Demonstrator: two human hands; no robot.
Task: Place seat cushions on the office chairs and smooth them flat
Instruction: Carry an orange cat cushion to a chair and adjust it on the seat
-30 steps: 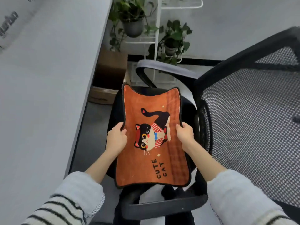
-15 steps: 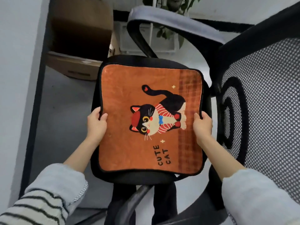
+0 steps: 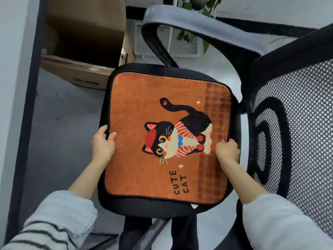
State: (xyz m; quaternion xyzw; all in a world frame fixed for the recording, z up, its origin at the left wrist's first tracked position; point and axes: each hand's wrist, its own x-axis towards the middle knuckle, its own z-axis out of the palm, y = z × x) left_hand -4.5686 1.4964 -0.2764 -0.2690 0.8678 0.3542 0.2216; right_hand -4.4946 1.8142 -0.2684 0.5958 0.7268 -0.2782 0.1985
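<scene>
An orange seat cushion [image 3: 137,109] with a cat picture and the words "CUTE CAT" lies flat on the black seat [image 3: 144,206] of an office chair. My left hand [image 3: 102,143] grips the cushion's left edge, thumb on top and fingers curled under. My right hand [image 3: 228,150] grips its right edge, close to the mesh backrest [image 3: 297,123]. The seat's black rim shows all around the cushion.
A grey padded armrest [image 3: 198,24] arches over the far side of the seat. An open cardboard box [image 3: 81,51] sits on the floor at far left, beside a desk edge [image 3: 28,105]. A white plant shelf [image 3: 165,46] stands behind the chair.
The cushion went from held up and bowed above the seat to lying flat on it. My hands stayed on its left and right edges, and my view came closer.
</scene>
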